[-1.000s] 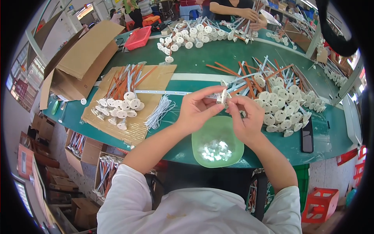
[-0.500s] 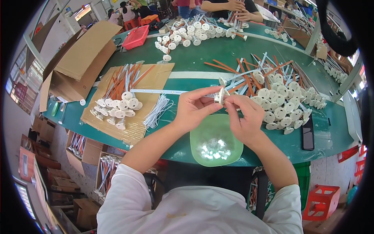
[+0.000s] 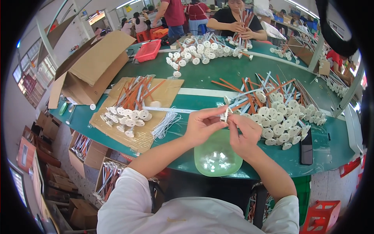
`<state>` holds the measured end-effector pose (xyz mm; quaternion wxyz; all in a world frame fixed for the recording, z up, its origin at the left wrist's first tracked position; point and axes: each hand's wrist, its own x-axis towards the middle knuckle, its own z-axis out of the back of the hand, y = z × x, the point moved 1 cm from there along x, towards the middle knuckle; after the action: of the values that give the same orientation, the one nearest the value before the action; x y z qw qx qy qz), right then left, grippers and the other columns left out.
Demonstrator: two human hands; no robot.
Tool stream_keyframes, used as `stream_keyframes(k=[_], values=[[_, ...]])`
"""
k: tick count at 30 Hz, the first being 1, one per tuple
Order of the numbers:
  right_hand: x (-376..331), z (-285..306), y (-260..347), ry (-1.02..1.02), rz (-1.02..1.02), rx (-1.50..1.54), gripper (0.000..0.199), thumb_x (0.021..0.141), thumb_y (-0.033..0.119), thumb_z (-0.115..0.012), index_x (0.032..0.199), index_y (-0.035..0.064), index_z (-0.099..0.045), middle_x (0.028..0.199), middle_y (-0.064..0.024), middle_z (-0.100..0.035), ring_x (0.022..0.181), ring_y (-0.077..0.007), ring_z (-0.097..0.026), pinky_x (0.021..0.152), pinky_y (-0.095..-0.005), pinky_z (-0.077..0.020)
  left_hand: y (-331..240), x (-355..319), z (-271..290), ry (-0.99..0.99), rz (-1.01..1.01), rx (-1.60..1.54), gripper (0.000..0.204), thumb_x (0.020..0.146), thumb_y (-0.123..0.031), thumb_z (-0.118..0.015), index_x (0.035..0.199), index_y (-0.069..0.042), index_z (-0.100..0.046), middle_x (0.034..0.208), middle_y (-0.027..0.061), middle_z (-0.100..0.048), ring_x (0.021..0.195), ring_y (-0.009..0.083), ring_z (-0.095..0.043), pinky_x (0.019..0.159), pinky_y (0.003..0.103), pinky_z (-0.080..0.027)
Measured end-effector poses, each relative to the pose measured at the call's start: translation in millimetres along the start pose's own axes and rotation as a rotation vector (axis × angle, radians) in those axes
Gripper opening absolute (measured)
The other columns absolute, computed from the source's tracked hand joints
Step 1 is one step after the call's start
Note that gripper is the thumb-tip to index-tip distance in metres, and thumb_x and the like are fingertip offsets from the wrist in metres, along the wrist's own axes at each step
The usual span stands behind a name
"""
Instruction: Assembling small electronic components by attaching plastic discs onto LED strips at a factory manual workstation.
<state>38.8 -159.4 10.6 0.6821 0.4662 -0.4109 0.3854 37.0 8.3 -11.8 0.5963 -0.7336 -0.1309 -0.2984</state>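
Between my two hands is a white round disc [image 3: 225,114] at the end of a pale flat strip [image 3: 169,110], which stretches out to the left. My left hand [image 3: 201,126] pinches the disc's end of the strip between thumb and fingers. The fingertips of my right hand [image 3: 246,132] press together at the disc's right side; any small piece between them is hidden. Below the hands, a green translucent bowl [image 3: 212,142] holds several small white pieces. Right of my right hand lies a heap of similar white discs [image 3: 279,117] with orange and white strips.
On the left, a cardboard sheet [image 3: 171,89] carries more disc-ended strips [image 3: 130,117], beside white wires [image 3: 165,125]. An open carton [image 3: 93,66] stands behind it. A black phone [image 3: 306,151] lies right. Across the table are another heap [image 3: 202,50], a red basket [image 3: 148,50] and a co-worker holding strips.
The whole view has tilted up, so the table sits lower and more of the room shows. Both my hands stay at the disc, with only slight finger movement.
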Motion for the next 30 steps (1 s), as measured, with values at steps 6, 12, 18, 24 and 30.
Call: stream_keyframes(k=[6, 12, 18, 24, 30], values=[[3, 9, -6, 0.185, 0.104, -0.024, 0.014, 0.078, -0.008, -0.068, 0.089, 0.0004, -0.067, 0.077, -0.0096, -0.069, 0.064, -0.0255, -0.067, 0.056, -0.0303, -0.0501, -4, 4, 24, 0.134, 0.120, 0.017, 0.045, 0.083, 0.011, -0.070, 0.127, 0.001, -0.063, 0.130, 0.0173, -0.063, 0.116, 0.0228, -0.062, 0.099, 0.040, -0.052], [4, 3, -12, 0.249, 0.022, 0.046, 0.015, 0.079, -0.002, -0.072, 0.094, 0.0013, -0.068, 0.080, -0.0107, -0.070, 0.063, -0.0234, -0.067, 0.057, -0.0296, -0.0515, -25, 26, 34, 0.186, 0.295, 0.317, 0.036, 0.086, -0.005, -0.074, 0.121, -0.001, -0.066, 0.108, 0.0075, -0.071, 0.098, 0.0132, -0.067, 0.087, 0.029, -0.054], [0, -1, -22, 0.292, 0.083, -0.027, 0.021, 0.079, -0.001, -0.075, 0.098, 0.0001, -0.067, 0.087, -0.0122, -0.070, 0.073, -0.0225, -0.068, 0.060, -0.0311, -0.0532, -73, 64, 126, 0.238, 0.675, 0.586, 0.037, 0.089, -0.016, -0.073, 0.123, -0.006, -0.063, 0.102, 0.0076, -0.069, 0.088, 0.0136, -0.069, 0.079, 0.028, -0.056], [-1, -3, -13, 0.382, 0.124, -0.043, 0.020, 0.077, 0.001, -0.076, 0.095, 0.0003, -0.068, 0.090, -0.0124, -0.071, 0.076, -0.0279, -0.069, 0.066, -0.0354, -0.0540, -164, 32, 238, 0.209, 0.773, 1.543, 0.044, 0.087, -0.035, -0.059, 0.123, -0.010, -0.063, 0.111, 0.0164, -0.069, 0.100, 0.0281, -0.069, 0.086, 0.038, -0.053], [-3, -3, -9, 0.407, 0.129, -0.064, 0.016, 0.077, 0.001, -0.075, 0.092, 0.0004, -0.069, 0.094, -0.0121, -0.071, 0.081, -0.0306, -0.070, 0.070, -0.0370, -0.0553, -202, -1, 298, 0.101, 0.858, 1.779, 0.045, 0.088, -0.037, -0.052, 0.122, -0.010, -0.065, 0.118, 0.0166, -0.068, 0.108, 0.0368, -0.064, 0.096, 0.042, -0.049]])
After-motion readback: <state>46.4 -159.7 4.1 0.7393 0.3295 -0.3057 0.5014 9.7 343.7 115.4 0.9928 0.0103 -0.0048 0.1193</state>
